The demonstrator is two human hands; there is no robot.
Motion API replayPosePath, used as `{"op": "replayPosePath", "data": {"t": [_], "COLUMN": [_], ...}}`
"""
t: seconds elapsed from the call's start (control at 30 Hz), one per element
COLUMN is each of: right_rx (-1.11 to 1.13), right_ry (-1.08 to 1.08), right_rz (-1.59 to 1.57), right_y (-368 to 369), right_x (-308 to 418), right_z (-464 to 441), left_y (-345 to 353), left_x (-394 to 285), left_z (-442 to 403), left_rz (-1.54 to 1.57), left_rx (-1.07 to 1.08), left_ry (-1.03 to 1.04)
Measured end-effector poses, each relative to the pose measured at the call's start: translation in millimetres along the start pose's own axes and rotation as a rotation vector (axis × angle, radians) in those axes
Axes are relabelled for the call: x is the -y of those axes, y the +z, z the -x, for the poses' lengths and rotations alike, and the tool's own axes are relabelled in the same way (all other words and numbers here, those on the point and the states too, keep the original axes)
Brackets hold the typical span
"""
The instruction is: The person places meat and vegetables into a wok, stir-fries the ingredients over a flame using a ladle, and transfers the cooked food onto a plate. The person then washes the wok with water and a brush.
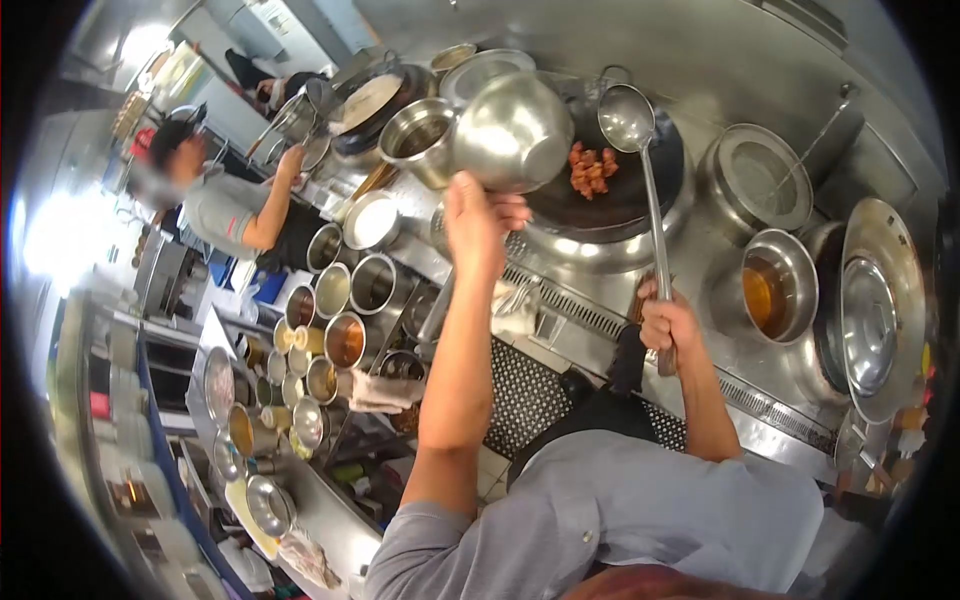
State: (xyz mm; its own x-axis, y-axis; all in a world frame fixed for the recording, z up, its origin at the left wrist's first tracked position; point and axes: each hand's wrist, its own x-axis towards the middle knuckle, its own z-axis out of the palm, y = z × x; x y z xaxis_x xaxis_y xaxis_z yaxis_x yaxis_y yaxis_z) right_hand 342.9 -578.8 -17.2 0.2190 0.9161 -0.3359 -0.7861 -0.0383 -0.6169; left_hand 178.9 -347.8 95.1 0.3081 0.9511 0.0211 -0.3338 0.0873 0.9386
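**Bowl tipped over wok, ladle at the ready**

Step in hand looks like emptying food into the wok. Left hand point(480, 222), upper centre, has thumb and fingers curled partway round the edge of a metal bowl point(512, 125), which is tilted, underside toward camera (can't see if anything is left inside). Reddish-brown pieces point(592, 172) sit in one small heap in the wok point(600, 214), just right of the bowl. Right hand point(670, 325), right of centre, is closed round the handle of a long ladle point(653, 215); ladle head is over the wok's upper part, apart from the pieces. Next move probably calls for taking the bowl clear and lowering the ladle to spread the heap.
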Motion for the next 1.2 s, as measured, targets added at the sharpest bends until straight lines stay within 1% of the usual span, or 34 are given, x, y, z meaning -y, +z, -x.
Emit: {"op": "replayPosePath", "data": {"t": [0.07, 0.1, 0.17, 0.2, 0.27, 0.33, 0.37, 0.4, 0.43, 0.47, 0.5, 0.53, 0.6, 0.67, 0.73, 0.8, 0.83, 0.87, 0.93, 0.97, 1.0, 1.03, 1.07, 1.1, 1.13, 1.17, 1.2], "right_rx": [-0.063, -0.096, -0.120, -0.149, -0.171, -0.231, -0.227, -0.245, -0.260, -0.248, -0.245, -0.244, -0.237, -0.215, -0.122, 0.241, 0.403, 0.444, 0.674, 0.764, 0.879, 0.988, 0.986, 0.992, 1.037, 1.092, 1.151], "right_ry": [-0.034, -0.044, -0.066, -0.074, -0.088, -0.083, -0.084, -0.084, -0.083, -0.075, -0.093, -0.107, -0.087, -0.115, -0.084, -0.071, -0.046, -0.001, 0.062, 0.106, 0.138, 0.189, 0.236, 0.260, 0.309, 0.290, 0.259], "right_rz": [0.099, 0.085, 0.102, 0.108, 0.096, 0.112, 0.121, 0.119, 0.119, 0.127, 0.108, 0.089, 0.109, 0.071, 0.068, -0.323, -0.400, -0.389, -0.629, -0.671, -0.673, -0.682, -0.751, -0.748, -0.785, -0.746, -0.718], "right_y": [2.2, 3.8, 0.9, -1.5, -4.6, -5.3, -6.2, -6.9, -7.6, -8.5, -9.5, -9.3, -10.4, -10.3, -12.0, -10.9, -8.2, -0.5, 21.5, 37.6, 50.0, 62.2, 81.4, 94.8, 105.1, 110.5, 114.8], "right_x": [11.4, 16.1, 26.1, 25.9, 27.7, 30.8, 32.1, 32.8, 33.2, 31.5, 31.8, 30.4, 30.9, 27.3, 20.4, 11.4, 6.9, 2.1, -12.3, -16.2, -21.7, -28.4, -33.9, -40.1, -49.1, -61.6, -67.9], "right_z": [14.9, 20.2, 26.3, 32.2, 37.6, 43.8, 46.5, 49.0, 51.0, 53.7, 52.4, 51.4, 46.7, 42.6, 33.3, 15.1, 3.6, -5.2, -24.0, -30.0, -42.7, -54.9, -55.0, -60.7, -67.2, -82.0, -104.8], "left_y": [30.7, 30.4, 37.9, 52.1, 69.5, 81.0, 86.5, 81.7, 74.4, 80.1, 70.5, 63.5, 63.3, 67.0, 53.8, 28.4, 10.8, -15.2, -72.6, -101.5, -131.2, -164.5, -194.4, -229.7, -260.6, -285.8, -306.6], "left_x": [51.3, 71.8, 89.9, 75.8, 41.0, 32.1, 38.0, 67.0, 101.3, 119.3, 164.5, 180.1, 150.5, 90.1, 6.3, -64.9, -85.2, -93.8, -110.2, -109.4, -109.7, -101.3, -91.0, -71.6, -50.7, -26.3, -0.7], "left_z": [-48.5, -65.7, -106.1, -115.9, -130.4, -141.4, -139.2, -149.5, -151.8, -132.4, -126.8, -105.8, -116.4, -126.1, -120.2, -87.6, -71.0, -56.0, -6.7, 20.5, 52.4, 86.6, 128.6, 171.8, 225.1, 279.2, 335.6], "left_rz": [0.160, 0.157, 0.444, 0.601, 0.684, 0.834, 0.775, 0.774, 0.727, 0.342, 0.075, -0.069, 0.092, 0.243, 0.236, 0.028, -0.130, -0.296, -0.863, -0.930, -1.045, -1.004, -1.109, -1.171, -1.044, -0.970, -0.975], "left_rx": [-0.090, -0.089, 0.049, 0.145, 0.290, 0.390, 0.374, 0.381, 0.286, 0.117, 0.054, -0.071, 0.030, 0.127, 0.218, 0.270, 0.218, 0.149, -0.086, -0.201, -0.287, -0.350, -0.479, -0.608, -0.654, -0.780, -0.938], "left_ry": [-0.454, -0.470, -0.652, -0.591, -0.512, -0.480, -0.385, -0.421, -0.586, -0.674, -0.847, -0.759, -0.753, -0.412, -0.202, 0.109, 0.254, 0.410, 0.627, 0.609, 0.653, 0.644, 0.538, 0.511, 0.382, 0.243, 0.177]}}
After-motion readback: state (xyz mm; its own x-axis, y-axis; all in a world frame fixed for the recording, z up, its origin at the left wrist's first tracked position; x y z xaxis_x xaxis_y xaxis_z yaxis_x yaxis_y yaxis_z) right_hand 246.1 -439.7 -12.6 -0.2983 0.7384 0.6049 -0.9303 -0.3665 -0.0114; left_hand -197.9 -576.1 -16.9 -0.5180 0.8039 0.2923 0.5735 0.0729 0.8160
